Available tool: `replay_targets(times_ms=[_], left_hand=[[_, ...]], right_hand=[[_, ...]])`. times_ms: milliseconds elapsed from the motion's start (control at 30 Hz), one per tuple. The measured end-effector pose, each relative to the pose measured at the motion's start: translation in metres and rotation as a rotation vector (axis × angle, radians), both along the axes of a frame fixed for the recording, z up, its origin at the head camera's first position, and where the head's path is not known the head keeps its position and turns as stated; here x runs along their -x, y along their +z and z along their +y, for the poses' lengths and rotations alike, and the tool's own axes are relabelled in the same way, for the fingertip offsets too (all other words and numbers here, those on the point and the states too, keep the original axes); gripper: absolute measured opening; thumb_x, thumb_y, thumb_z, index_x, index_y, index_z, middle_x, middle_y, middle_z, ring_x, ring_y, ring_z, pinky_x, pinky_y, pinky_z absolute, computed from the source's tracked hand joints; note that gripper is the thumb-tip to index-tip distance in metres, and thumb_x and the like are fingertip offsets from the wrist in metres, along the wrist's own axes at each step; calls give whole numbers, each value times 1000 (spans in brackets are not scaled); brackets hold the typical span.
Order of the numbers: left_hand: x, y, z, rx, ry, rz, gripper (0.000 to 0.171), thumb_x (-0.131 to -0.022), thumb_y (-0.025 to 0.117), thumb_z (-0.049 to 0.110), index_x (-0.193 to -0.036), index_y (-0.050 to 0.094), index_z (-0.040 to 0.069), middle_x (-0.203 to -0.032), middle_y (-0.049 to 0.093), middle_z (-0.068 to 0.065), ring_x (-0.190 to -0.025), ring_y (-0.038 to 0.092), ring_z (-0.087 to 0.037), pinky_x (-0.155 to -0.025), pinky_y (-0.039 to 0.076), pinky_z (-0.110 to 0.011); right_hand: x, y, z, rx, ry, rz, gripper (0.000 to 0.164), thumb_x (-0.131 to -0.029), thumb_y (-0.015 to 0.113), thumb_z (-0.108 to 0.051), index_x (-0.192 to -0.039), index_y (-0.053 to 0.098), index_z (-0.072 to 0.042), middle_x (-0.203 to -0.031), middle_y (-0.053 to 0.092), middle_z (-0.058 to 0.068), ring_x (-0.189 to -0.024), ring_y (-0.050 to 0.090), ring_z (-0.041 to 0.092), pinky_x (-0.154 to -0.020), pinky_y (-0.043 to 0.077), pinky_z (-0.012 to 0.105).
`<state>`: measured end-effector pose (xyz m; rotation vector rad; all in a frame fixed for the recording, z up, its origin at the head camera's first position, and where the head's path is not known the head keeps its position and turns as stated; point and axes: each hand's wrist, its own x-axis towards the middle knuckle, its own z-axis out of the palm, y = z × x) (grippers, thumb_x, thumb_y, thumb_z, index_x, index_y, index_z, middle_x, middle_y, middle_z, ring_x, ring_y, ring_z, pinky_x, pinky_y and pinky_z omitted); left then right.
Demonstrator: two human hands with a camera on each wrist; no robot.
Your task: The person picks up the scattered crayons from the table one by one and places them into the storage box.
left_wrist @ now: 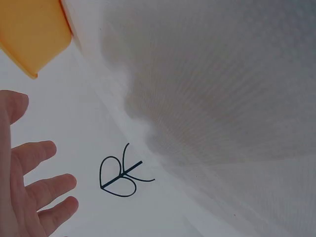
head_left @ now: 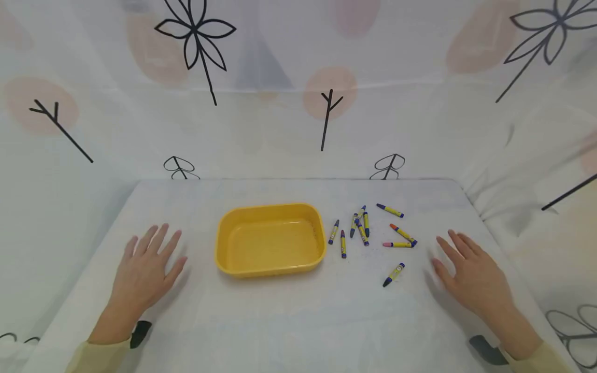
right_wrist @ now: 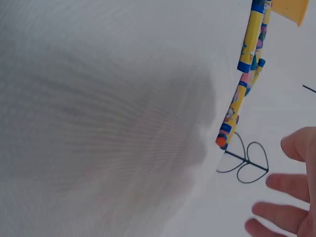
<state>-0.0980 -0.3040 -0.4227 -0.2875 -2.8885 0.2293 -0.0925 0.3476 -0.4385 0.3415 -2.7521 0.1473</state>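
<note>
A yellow rectangular tray point(head_left: 270, 248) with rounded corners sits in the middle of the table in the head view. To its right lie several crayons in yellow-and-blue wrappers, among them an orange crayon point(head_left: 402, 233), a pink crayon point(head_left: 398, 244) and a dark-tipped crayon point(head_left: 394, 274) nearest the front. My left hand point(head_left: 142, 272) is left of the tray, fingers spread, holding nothing. Beyond the crayons on the right is my right hand point(head_left: 478, 277), its fingers extended and apart from them. Each wrist view shows part of its own hand point(left_wrist: 29, 182) with loosely spread fingers.
The white table point(head_left: 280, 326) ends at a back edge against a hanging cloth point(head_left: 275, 129) printed with black leaf outlines and pale blotches. The cloth also runs along both sides. A dark piece point(head_left: 141, 334) shows by the left cuff, another dark piece point(head_left: 487, 349) by the right.
</note>
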Motion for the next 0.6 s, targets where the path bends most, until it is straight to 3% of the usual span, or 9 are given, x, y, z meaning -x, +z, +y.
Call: replay_targets(times_ms=[100,300,467,600], left_hand=[[0,-2,1,-15,4,-2,63,-92,64,38,-145,50,6,-148,43,-24,-136,34,-43,-112,19,-61],[-1,-3,7,-116,37,-50,49,-95,63,32,-134,60,4,-123,64,-21,-113,57,-42,-95,43,-58],[2,-3,12,-329,145,-194,44,-99,58,36,-131,63,6,-105,70,-14,-91,66,-34,-75,53,-50],[8,-10,14,-564,149,-270,42,-102,56,36,-133,60,9,-101,70,-9,-85,65,-26,-73,53,-44]], right_hand=[[1,0,-5,57,54,72,39,-83,71,-15,-118,68,0,-128,60,25,-115,53,42,-90,44,58],[4,2,-18,159,123,48,29,-78,76,-5,-107,75,-6,-109,71,13,-96,64,33,-67,52,50],[10,-1,-26,270,164,-68,27,-78,80,0,-103,78,-11,-93,72,1,-77,63,17,-65,51,36],[13,-7,-32,320,243,-143,34,-75,83,2,-105,77,-14,-99,70,-2,-81,62,12,-68,52,26]])
